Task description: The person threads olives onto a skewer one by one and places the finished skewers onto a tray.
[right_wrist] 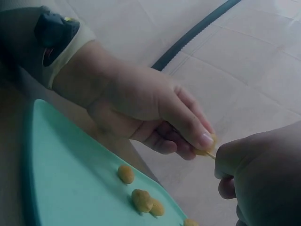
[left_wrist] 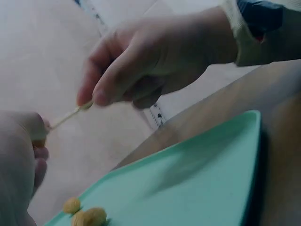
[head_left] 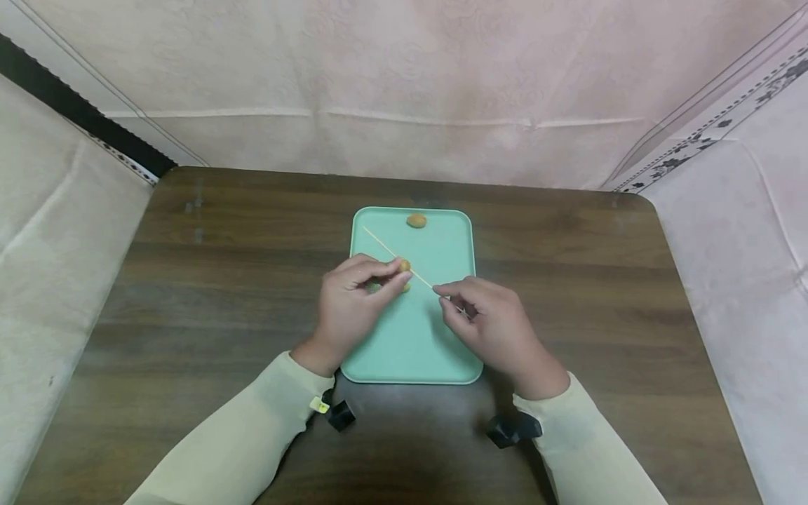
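My left hand (head_left: 347, 301) pinches a small round yellow-brown ball (head_left: 405, 266) between thumb and fingers, above a mint-green tray (head_left: 416, 351). A thin wooden skewer (head_left: 379, 241) runs through or along the ball; its far end sticks out past it, up and to the left. My right hand (head_left: 495, 322) grips the skewer's near end between thumb and forefinger. Seen from the right wrist, the ball (right_wrist: 210, 142) is partly covered by the left fingertips. Several similar yellow-brown pieces lie on the tray, among them an oval one (head_left: 416, 221) near its far edge.
The tray stands on a dark wooden table (head_left: 240, 301). Pale cloth (head_left: 404, 70) hangs behind the table and at both sides. In the right wrist view, a single ball (right_wrist: 126, 174) lies beside a clump of pieces (right_wrist: 142, 201) on the tray. Each wrist wears a black device.
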A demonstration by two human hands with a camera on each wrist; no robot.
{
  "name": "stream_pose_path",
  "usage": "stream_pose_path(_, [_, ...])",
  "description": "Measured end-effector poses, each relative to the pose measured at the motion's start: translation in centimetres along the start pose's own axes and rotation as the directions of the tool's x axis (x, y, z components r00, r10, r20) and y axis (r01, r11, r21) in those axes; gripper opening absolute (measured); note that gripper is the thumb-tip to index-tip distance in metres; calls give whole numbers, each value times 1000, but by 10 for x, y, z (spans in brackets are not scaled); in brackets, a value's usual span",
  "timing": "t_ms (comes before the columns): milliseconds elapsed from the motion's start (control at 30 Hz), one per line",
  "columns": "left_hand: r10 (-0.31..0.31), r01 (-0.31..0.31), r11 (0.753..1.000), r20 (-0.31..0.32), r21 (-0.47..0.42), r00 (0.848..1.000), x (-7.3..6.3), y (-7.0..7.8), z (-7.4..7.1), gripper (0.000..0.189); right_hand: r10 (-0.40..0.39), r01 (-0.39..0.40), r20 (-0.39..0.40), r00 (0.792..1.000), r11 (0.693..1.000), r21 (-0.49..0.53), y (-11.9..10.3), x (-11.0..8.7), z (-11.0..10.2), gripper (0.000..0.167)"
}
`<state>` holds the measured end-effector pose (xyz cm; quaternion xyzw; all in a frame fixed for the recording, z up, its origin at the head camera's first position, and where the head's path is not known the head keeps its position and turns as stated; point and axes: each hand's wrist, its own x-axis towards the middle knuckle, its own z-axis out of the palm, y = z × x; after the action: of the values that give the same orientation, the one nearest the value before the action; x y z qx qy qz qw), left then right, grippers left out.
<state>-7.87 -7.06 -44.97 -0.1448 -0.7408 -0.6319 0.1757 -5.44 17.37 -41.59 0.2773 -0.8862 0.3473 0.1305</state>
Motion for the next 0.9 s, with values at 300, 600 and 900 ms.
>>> stream_pose_path(300, [-64,54,997,175,64,982,-8,14,11,22,-11,11,-7,1000,1000,-22,2,-1,8,14])
stream_pose_path(600, [-93,72,993,241,93,966,-13,20,16,24,-5,5,4,1000,1000,-31,2,-2,10,28])
stream_pose_path(900, [-42,7,991,264,133,964,-12,18,16,28,17,-18,-9,1000,999,-49,4,-2,11,23])
